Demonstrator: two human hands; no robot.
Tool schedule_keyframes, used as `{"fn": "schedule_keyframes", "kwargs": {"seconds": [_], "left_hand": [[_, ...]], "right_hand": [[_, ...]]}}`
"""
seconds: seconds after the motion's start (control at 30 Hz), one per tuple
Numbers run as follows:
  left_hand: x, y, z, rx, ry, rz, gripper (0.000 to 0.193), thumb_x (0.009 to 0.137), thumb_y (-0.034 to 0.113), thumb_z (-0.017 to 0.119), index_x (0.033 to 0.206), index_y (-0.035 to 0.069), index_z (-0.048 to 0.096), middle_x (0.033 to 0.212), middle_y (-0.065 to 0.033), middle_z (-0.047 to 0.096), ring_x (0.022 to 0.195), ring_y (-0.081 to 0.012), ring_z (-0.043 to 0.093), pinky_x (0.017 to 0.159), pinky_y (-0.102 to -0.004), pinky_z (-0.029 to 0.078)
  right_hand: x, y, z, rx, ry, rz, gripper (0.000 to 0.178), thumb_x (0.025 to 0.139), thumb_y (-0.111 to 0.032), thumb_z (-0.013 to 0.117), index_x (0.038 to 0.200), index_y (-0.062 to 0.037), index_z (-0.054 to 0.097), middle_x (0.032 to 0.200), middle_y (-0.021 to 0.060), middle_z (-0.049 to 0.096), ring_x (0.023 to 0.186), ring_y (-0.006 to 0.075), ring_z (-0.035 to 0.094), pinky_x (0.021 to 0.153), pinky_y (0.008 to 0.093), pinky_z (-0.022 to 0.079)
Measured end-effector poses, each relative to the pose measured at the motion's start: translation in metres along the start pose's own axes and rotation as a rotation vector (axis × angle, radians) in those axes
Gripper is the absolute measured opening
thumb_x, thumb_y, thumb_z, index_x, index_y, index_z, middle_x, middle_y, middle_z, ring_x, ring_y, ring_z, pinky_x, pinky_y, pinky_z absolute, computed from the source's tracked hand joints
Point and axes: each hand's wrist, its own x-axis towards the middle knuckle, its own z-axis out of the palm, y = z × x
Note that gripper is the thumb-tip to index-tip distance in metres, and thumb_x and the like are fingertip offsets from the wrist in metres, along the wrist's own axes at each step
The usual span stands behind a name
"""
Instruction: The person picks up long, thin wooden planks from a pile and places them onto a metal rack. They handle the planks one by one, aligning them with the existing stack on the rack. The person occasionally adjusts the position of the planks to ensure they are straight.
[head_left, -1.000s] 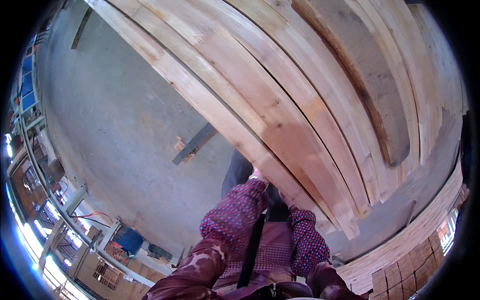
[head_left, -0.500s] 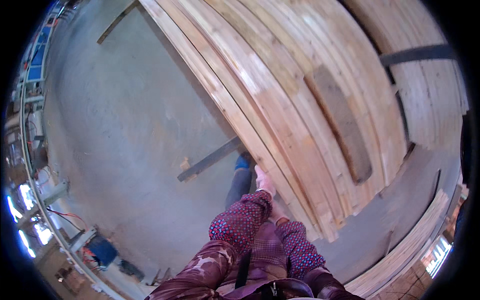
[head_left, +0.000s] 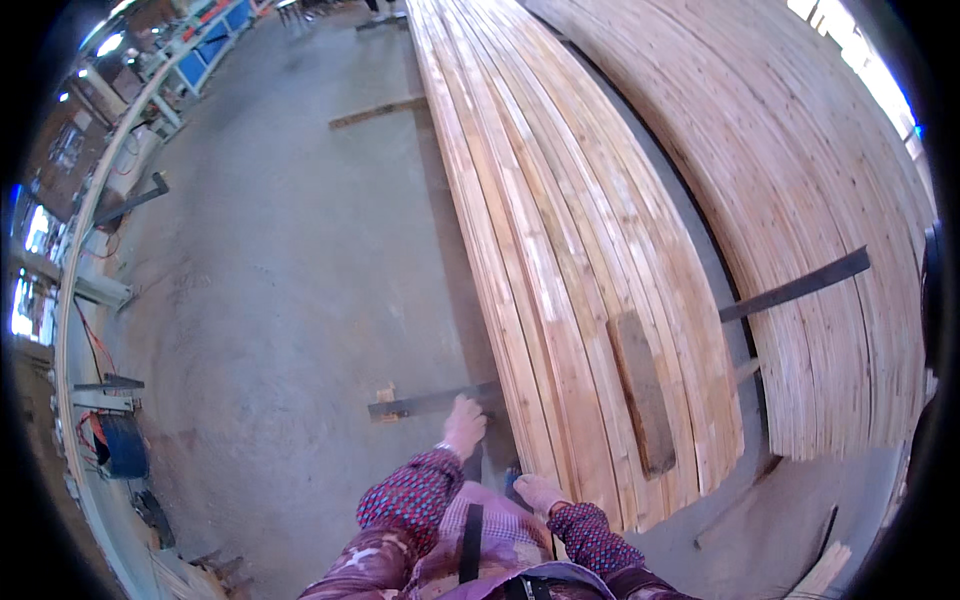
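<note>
Long pale boards [head_left: 560,300] lie side by side in a stack in front of me, their near ends just right of my hands. My left hand [head_left: 464,427], in a pale glove, hovers left of the stack, apart from it and near a dark support bar [head_left: 430,402]. Its fingers are loosely bent and nothing shows in them. Close to the stack's near left corner is my right hand [head_left: 538,492], also gloved. Its fingers appear stretched out, and I cannot tell whether they touch the boards. A short brown wood block [head_left: 642,395] lies on top of the boards.
A second, larger stack of boards [head_left: 800,230] stands to the right, with a dark strip [head_left: 797,285] across its near part. Grey floor [head_left: 280,300] spreads to the left. Along the far left runs a machine frame [head_left: 100,290] with cables and a blue container [head_left: 122,445].
My view has turned, showing more of both stacks' length. My left hand has moved away from the boards' left edge. The brown block still lies on top.
</note>
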Motion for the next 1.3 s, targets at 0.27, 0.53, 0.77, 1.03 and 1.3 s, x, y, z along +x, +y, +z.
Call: {"fn": "schedule_keyframes", "kwargs": {"seconds": [0.27,0.53,0.77,1.03,1.3], "left_hand": [[-0.221,0.065,0.131,-1.579,0.274,-1.026,0.023,0.094,0.037,0.051,0.097,0.017,0.062,0.099,-0.0065,0.064,0.100,-0.0265,0.059,0.085,-0.0444,0.047],[-0.363,0.176,0.198,-2.291,0.429,-1.602,0.052,0.097,0.058,0.045,0.115,0.012,0.062,0.119,-0.0166,0.067,0.116,-0.0358,0.060,0.093,-0.0483,0.048],[-0.437,0.139,0.200,-1.605,0.159,-1.393,0.055,0.102,0.049,0.040,0.120,0.002,0.061,0.126,-0.0207,0.064,0.114,-0.0370,0.061,0.096,-0.0439,0.048],[-0.561,0.013,0.219,-1.526,0.381,-1.506,0.057,0.100,0.043,0.046,0.133,-0.003,0.053,0.128,-0.0221,0.062,0.109,-0.0384,0.060,0.096,-0.0470,0.047],[-0.677,-0.057,0.163,-1.767,0.508,-1.946,0.067,0.096,0.055,0.045,0.138,0.004,0.055,0.140,-0.0201,0.057,0.131,-0.0380,0.049,0.110,-0.0418,0.037]], "right_hand": [[-0.037,0.018,0.001,-0.010,-0.058,0.087,0.047,0.096,-0.036,0.043,0.118,-0.0009,0.066,0.124,0.0265,0.063,0.117,0.0428,0.059,0.100,0.0503,0.046],[-0.039,0.024,0.014,-0.476,-0.237,0.030,0.044,0.097,-0.035,0.045,0.125,-0.0081,0.066,0.126,0.0223,0.064,0.119,0.0376,0.061,0.099,0.0467,0.049],[0.035,-0.056,0.066,-0.688,-0.251,-0.083,0.033,0.093,-0.027,0.050,0.105,-0.0073,0.074,0.105,0.0225,0.071,0.102,0.0381,0.069,0.088,0.0515,0.054],[0.084,-0.302,0.129,-0.376,-0.110,-0.252,0.036,0.095,-0.029,0.048,0.112,-0.0045,0.069,0.119,0.0218,0.066,0.115,0.0400,0.061,0.095,0.0481,0.050],[0.095,-0.348,0.198,-0.985,-0.406,-0.800,0.024,0.091,-0.018,0.053,0.098,-0.0067,0.072,0.104,0.0209,0.071,0.101,0.0371,0.068,0.085,0.0487,0.055]]}}
